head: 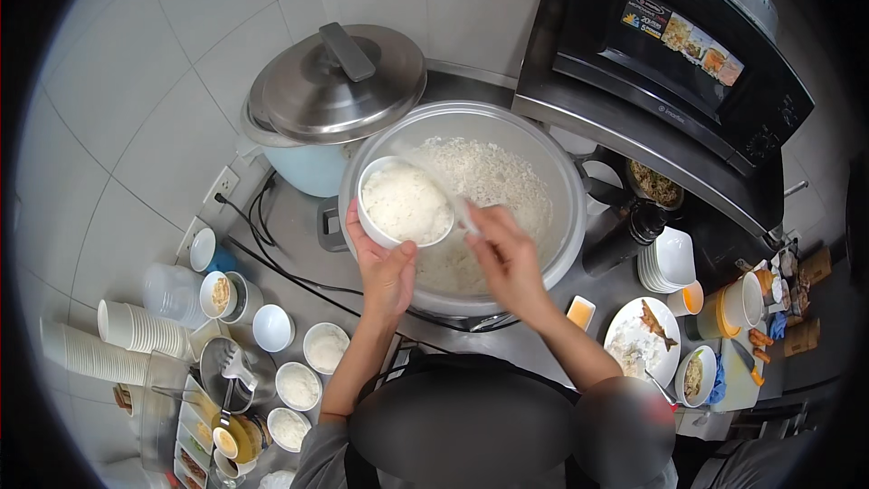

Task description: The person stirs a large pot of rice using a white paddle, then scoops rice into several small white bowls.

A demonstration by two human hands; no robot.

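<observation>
My left hand (390, 278) holds a white bowl (370, 225) from below and the side, its thumb near the rim. Cooked white rice (407, 200) is mounded in it. My right hand (506, 258) grips a pale, see-through rice paddle (467, 217), motion-blurred at the bowl's right edge. Both hands are over a large round rice pot (567, 238). Loose rice (492, 166) lies in the pot, thickest toward the far side. The bowl and my hands hide part of the pot's inside.
A lidded rice cooker (305, 166) stands behind left, a black microwave oven (645, 95) behind right. Power cords (299, 278) cross the counter. Several rice-filled bowls (299, 386) and stacked paper cups (129, 322) are left; a plate with fish (614, 322) and a dark bottle (621, 241) are right.
</observation>
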